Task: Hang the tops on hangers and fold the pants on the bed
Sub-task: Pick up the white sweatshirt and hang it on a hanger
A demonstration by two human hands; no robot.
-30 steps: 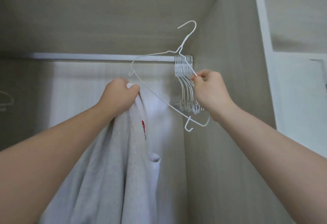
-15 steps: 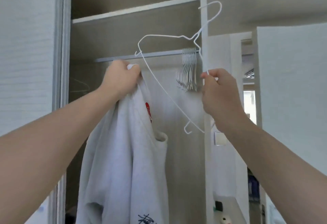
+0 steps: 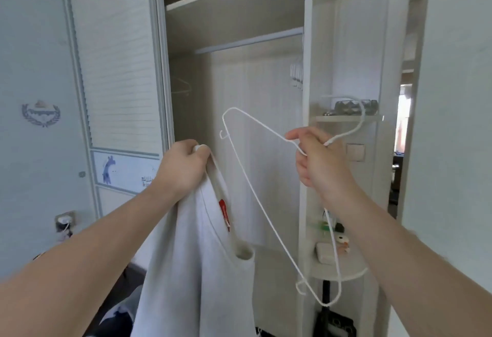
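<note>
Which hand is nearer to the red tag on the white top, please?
Left. The left hand grips the white top just above the red tag; the right hand holds the hanger off to its right.

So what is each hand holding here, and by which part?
The left hand grips the white top by its neckline; the right hand holds the wire hanger at its neck, below the hook.

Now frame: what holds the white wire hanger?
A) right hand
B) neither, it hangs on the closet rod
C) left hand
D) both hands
A: the right hand pinches the white wire hanger near its hook, while the left hand only grips the light grey top at its collar.
</note>
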